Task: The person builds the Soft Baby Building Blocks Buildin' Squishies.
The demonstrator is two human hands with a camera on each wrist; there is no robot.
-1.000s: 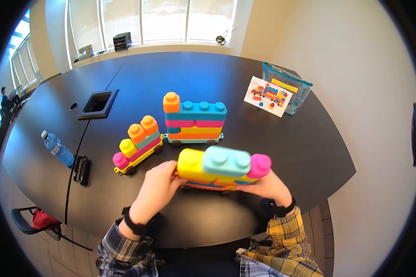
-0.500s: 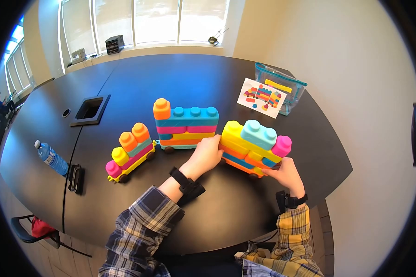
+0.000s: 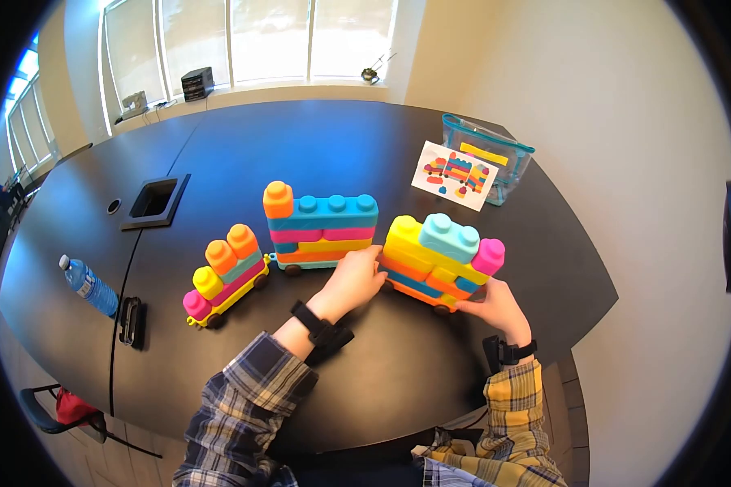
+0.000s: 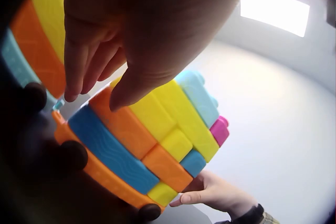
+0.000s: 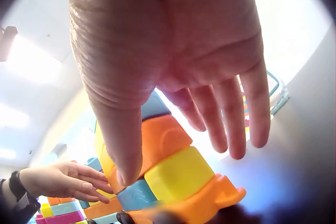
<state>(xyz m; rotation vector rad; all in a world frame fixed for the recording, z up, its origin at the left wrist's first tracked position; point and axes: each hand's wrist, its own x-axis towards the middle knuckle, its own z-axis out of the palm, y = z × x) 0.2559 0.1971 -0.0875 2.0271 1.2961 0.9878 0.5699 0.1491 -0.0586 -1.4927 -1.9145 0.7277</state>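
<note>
Three toy train wagons of colourful building blocks stand in a curved row in the head view. My left hand [image 3: 353, 280] is at the left end of the right wagon [image 3: 426, 264], its thumb [image 4: 126, 90] against an orange block and a fingertip by the coupling to the middle wagon [image 3: 325, 235]. On the other end, my right hand [image 3: 502, 308] holds the same wagon, thumb [image 5: 128, 155] on its near side and fingers behind it. Yellow, light blue and pink blocks top this wagon. Further left sits the smaller stepped wagon [image 3: 229, 280], with orange, yellow and pink blocks.
A picture card [image 3: 455, 175] leans on a clear zip bag [image 3: 508, 154] at the back right. To the left are a water bottle [image 3: 89, 286], a black case [image 3: 132, 323] and a square table opening [image 3: 156, 200]. A chair [image 3: 65, 414] stands beyond the table edge.
Both hands have carried the right wagon from near the body to the right and away, setting it at the middle wagon's right end. In the last half second they barely move.
</note>
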